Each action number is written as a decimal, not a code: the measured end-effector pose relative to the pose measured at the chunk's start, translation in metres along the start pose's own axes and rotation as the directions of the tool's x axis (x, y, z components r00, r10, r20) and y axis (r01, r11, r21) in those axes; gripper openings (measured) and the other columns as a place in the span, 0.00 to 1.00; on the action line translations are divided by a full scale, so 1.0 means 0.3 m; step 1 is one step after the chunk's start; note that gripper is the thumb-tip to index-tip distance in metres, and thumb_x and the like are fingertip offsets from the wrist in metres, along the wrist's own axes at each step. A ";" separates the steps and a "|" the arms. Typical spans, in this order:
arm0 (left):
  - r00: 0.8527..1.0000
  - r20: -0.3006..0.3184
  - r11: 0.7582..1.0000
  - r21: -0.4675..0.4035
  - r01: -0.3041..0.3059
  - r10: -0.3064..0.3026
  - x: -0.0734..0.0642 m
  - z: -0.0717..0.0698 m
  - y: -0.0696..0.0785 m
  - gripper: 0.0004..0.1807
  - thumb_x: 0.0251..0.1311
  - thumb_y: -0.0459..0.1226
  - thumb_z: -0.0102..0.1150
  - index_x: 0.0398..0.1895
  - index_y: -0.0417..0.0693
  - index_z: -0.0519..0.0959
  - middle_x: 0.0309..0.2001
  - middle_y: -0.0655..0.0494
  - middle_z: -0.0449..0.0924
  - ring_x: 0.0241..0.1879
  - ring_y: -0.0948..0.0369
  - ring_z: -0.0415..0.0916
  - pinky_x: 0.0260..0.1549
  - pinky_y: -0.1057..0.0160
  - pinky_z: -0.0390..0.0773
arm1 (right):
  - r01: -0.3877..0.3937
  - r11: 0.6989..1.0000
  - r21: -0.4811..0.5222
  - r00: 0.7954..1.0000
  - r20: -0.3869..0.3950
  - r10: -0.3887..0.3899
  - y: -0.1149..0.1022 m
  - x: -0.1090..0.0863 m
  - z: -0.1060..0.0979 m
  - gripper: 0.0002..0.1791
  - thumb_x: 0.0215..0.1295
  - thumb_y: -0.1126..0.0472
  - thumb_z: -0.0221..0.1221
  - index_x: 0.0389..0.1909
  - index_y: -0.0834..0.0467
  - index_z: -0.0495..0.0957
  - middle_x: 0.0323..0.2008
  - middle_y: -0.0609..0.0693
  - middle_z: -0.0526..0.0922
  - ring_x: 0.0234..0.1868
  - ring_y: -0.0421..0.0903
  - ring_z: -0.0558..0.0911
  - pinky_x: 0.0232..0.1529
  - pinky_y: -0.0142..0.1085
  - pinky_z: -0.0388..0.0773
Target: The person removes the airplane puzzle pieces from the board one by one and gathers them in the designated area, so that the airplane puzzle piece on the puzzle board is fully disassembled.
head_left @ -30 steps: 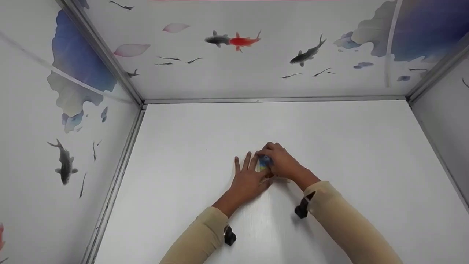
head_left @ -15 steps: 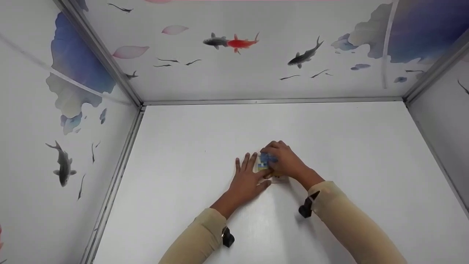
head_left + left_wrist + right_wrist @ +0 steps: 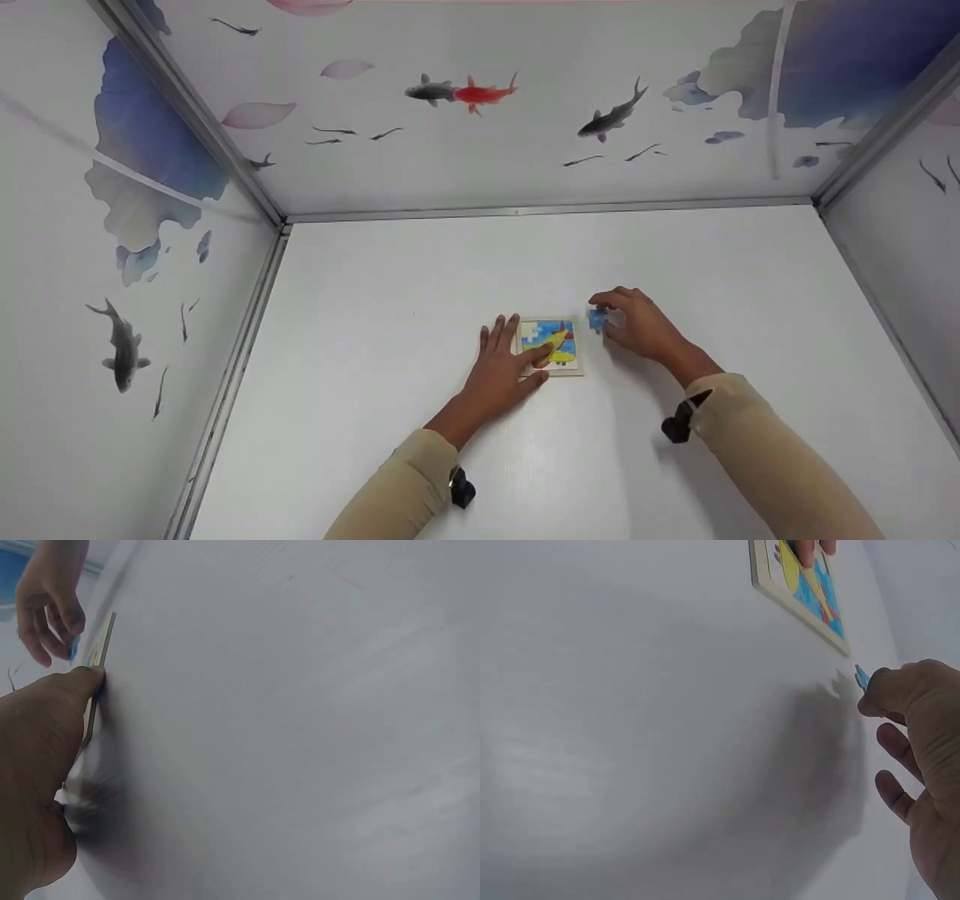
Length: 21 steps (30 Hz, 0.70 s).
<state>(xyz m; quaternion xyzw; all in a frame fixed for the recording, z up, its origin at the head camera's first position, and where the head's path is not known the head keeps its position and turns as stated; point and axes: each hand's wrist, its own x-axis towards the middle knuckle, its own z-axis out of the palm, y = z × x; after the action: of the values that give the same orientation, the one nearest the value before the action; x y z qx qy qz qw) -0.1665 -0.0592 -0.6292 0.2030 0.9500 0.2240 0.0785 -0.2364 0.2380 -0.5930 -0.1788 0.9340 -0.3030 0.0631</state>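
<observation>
A small square jigsaw puzzle in a pale wooden frame (image 3: 580, 356) lies on the white table in the head view. Its picture is a yellow and red airplane (image 3: 562, 339) on blue, and pale bare wood shows at the upper left. My left hand (image 3: 496, 371) lies along the frame's left side, fingers spread and straight. One finger reaches over the picture, and the thumb is at the near edge. To the right of the frame, my right hand (image 3: 637, 324) pinches a blue puzzle piece (image 3: 597, 319) between thumb and fingers, apart from the puzzle; the right wrist view shows the piece (image 3: 862, 678) edge-on.
White side walls and a back wall (image 3: 525, 165) printed with fish and petals enclose the white table (image 3: 405, 285). Metal strips (image 3: 420, 216) run along the wall joints. A small black device (image 3: 677, 427) is strapped to each wrist.
My right hand has lifted a blue piece out of the puzzle's upper left and carried it to the right. The puzzle is now uncovered; my left hand stays on it.
</observation>
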 end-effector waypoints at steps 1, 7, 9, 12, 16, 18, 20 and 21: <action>1.000 0.001 1.000 -0.007 -0.002 0.002 0.000 0.000 0.001 0.30 0.82 0.65 0.50 0.82 0.77 0.72 0.92 0.42 0.44 0.92 0.40 0.37 0.87 0.33 0.41 | -0.018 1.000 0.000 1.000 0.004 0.018 0.011 -0.006 -0.004 0.27 0.69 0.72 0.68 0.69 0.58 0.82 0.60 0.59 0.86 0.64 0.61 0.82 0.72 0.62 0.78; 1.000 -0.007 0.999 -0.044 -0.014 0.013 0.004 -0.001 -0.004 0.30 0.81 0.64 0.52 0.81 0.75 0.75 0.91 0.41 0.45 0.91 0.39 0.37 0.87 0.32 0.40 | -0.085 0.996 0.006 0.996 0.038 0.085 0.041 -0.029 -0.014 0.26 0.71 0.71 0.67 0.70 0.59 0.81 0.61 0.60 0.85 0.64 0.60 0.82 0.73 0.61 0.78; 1.000 -0.011 0.998 -0.061 -0.014 0.013 0.007 -0.001 -0.003 0.29 0.80 0.63 0.54 0.80 0.74 0.75 0.91 0.41 0.46 0.91 0.38 0.37 0.87 0.32 0.39 | -0.085 0.996 0.003 0.996 0.040 0.084 0.047 -0.031 -0.015 0.26 0.72 0.71 0.66 0.70 0.59 0.81 0.61 0.60 0.86 0.64 0.60 0.82 0.72 0.61 0.78; 1.000 -0.018 0.996 -0.083 -0.020 0.019 0.006 -0.008 -0.006 0.29 0.80 0.62 0.56 0.79 0.74 0.77 0.91 0.40 0.47 0.91 0.38 0.37 0.87 0.31 0.39 | -0.078 0.997 -0.008 0.996 0.035 0.078 0.054 -0.031 -0.008 0.26 0.72 0.70 0.66 0.69 0.59 0.81 0.61 0.59 0.86 0.64 0.59 0.82 0.72 0.60 0.79; 1.000 -0.023 0.995 -0.095 -0.022 0.020 0.003 -0.002 -0.005 0.28 0.79 0.61 0.59 0.79 0.74 0.77 0.90 0.41 0.47 0.91 0.38 0.38 0.87 0.31 0.40 | -0.060 0.998 -0.011 0.998 0.031 0.060 0.065 -0.039 -0.008 0.26 0.71 0.70 0.67 0.69 0.59 0.81 0.60 0.58 0.86 0.64 0.59 0.83 0.72 0.60 0.79; 1.000 -0.022 0.995 -0.095 -0.021 0.019 0.001 -0.001 -0.004 0.28 0.79 0.61 0.59 0.79 0.75 0.77 0.90 0.41 0.47 0.91 0.38 0.37 0.87 0.32 0.39 | -0.052 0.999 -0.013 0.998 0.031 0.053 0.067 -0.041 -0.008 0.26 0.71 0.70 0.67 0.69 0.59 0.81 0.60 0.58 0.86 0.64 0.59 0.82 0.72 0.60 0.79; 1.000 -0.023 0.996 -0.085 -0.020 0.018 0.000 -0.001 -0.005 0.29 0.79 0.61 0.58 0.79 0.75 0.76 0.90 0.41 0.47 0.91 0.38 0.38 0.87 0.32 0.40 | -0.048 0.999 -0.013 0.998 0.034 0.049 0.065 -0.041 -0.007 0.26 0.72 0.70 0.67 0.70 0.59 0.81 0.61 0.58 0.86 0.64 0.59 0.82 0.73 0.60 0.79; 1.000 -0.024 0.996 -0.081 -0.020 0.018 0.001 -0.002 -0.006 0.29 0.79 0.61 0.58 0.79 0.75 0.76 0.90 0.41 0.47 0.91 0.38 0.38 0.87 0.32 0.40 | -0.049 0.999 -0.011 0.998 0.035 0.049 0.064 -0.041 -0.006 0.26 0.72 0.70 0.67 0.70 0.59 0.81 0.61 0.58 0.86 0.64 0.59 0.82 0.73 0.60 0.79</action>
<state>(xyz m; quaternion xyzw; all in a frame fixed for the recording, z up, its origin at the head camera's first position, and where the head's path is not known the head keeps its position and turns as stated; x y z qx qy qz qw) -0.1674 -0.0607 -0.6295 0.2059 0.9389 0.2657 0.0736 -0.2312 0.2580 -0.6026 -0.1614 0.9384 -0.2932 0.0862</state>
